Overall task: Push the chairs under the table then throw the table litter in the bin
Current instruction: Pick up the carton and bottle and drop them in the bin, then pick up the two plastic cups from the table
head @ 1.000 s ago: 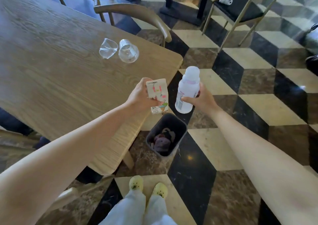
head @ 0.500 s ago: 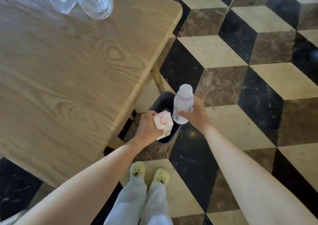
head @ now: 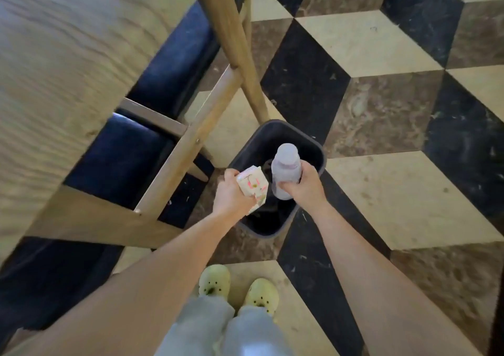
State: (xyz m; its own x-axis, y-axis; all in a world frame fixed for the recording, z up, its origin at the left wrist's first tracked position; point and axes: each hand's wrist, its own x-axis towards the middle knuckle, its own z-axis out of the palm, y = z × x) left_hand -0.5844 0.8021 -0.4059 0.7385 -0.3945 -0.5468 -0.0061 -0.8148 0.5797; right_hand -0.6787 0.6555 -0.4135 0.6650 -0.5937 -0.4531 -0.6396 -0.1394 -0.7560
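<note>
A dark bin [head: 317,148] stands on the floor beside the wooden table [head: 68,64]. My left hand [head: 230,195] grips a small white carton [head: 252,186] with pink print, held over the bin's left rim. Over the bin's mouth, my right hand [head: 306,185] holds a white plastic bottle [head: 285,167] upright by its lower half. Both items hang just above the opening. Dark contents lie inside the bin.
Chairs with dark blue seats [head: 122,162] are tucked under the table, and their wooden legs [head: 245,64] reach down close to the bin. The floor is a black, cream and brown cube pattern [head: 381,105]. My feet in pale yellow clogs [head: 237,290] stand just behind the bin.
I have bent lower: both hands came down with the carton and bottle until they hang right over the bin. The table top with the plastic cups slid out of view.
</note>
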